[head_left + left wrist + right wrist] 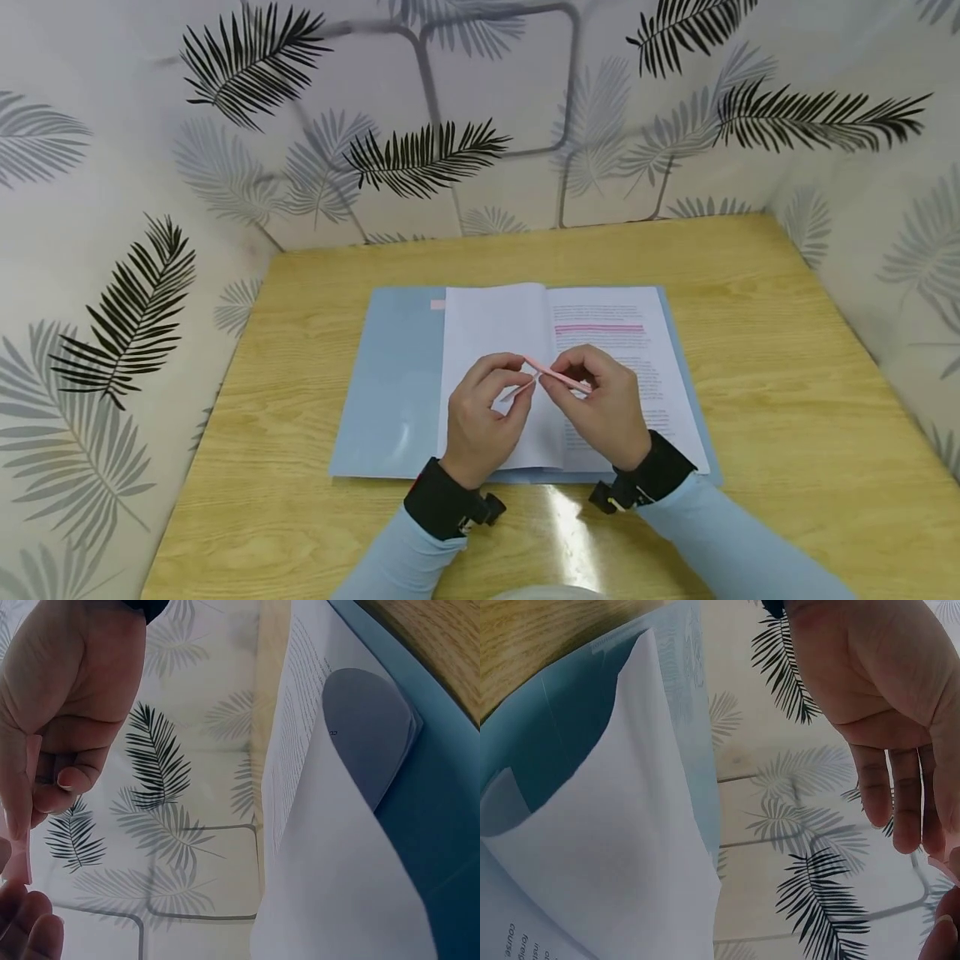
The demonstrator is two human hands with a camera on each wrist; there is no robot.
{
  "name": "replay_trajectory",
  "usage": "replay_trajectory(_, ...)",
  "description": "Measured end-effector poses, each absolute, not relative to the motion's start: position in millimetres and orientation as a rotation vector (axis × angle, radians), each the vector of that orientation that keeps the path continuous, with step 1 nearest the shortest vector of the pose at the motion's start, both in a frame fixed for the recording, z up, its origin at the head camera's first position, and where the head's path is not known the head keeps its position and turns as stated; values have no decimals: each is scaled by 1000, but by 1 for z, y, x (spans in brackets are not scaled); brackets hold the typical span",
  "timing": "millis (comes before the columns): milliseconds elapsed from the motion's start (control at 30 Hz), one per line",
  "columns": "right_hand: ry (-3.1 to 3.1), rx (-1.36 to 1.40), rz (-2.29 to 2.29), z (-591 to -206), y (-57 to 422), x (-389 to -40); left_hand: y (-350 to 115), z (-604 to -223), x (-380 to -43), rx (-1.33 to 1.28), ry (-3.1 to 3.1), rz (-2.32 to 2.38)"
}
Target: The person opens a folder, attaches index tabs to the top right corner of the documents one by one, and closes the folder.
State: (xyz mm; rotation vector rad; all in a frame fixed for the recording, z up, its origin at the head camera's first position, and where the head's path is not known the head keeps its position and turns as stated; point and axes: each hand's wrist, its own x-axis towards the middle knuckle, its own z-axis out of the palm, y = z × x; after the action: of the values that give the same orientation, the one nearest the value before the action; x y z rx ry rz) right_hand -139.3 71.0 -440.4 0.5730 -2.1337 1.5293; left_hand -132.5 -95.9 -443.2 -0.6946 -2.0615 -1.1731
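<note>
Above an open document in a blue folder, both hands hold a small pad of pink sticky notes, seen nearly edge-on. My left hand pinches the pad's left end between thumb and fingers, and a thin pink flap hangs by its fingertips. The right hand pinches the other side with thumb and index finger. In the left wrist view the pink pad shows only partly between the fingers. A white page lies turned to the left; the printed page on the right carries pink highlighted lines.
A pink tab sticks out from the left page's edge over the folder. The folder lies on a wood-grain table. Behind it hangs a leaf-patterned curtain. In the right wrist view, the lower edge of the white page curls up.
</note>
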Motion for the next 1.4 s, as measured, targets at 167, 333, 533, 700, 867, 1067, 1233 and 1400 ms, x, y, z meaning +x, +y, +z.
replay_trajectory(167,-2110,591,1506,-431,70,-138,-95,-442,-133,-702,-2076,-1181)
replay_trajectory(333,-2112,581,1534,-406,68,-130,-95,-439,-132,-727,-2089,-1183)
replay_trajectory(533,-2129,564,1568,-405,71,-130,-93,-439,-129,-750,-2101,-1212)
replay_trajectory(700,-2133,572,1588,-406,74,-131,-93,-439,-127,-757,-2113,-1235)
replay_trajectory(867,-2132,581,1602,-406,76,-131,-92,-438,-127,-772,-2113,-1248)
replay_trajectory(1067,-2137,583,1617,-406,76,-130,-93,-438,-124,-772,-2128,-1257)
replay_trajectory(1233,-2161,557,1609,-407,77,-129,-93,-438,-121,-785,-2140,-1274)
replay_trajectory(1400,-2187,533,1596,-409,79,-130,-95,-440,-120,-795,-2149,-1324)
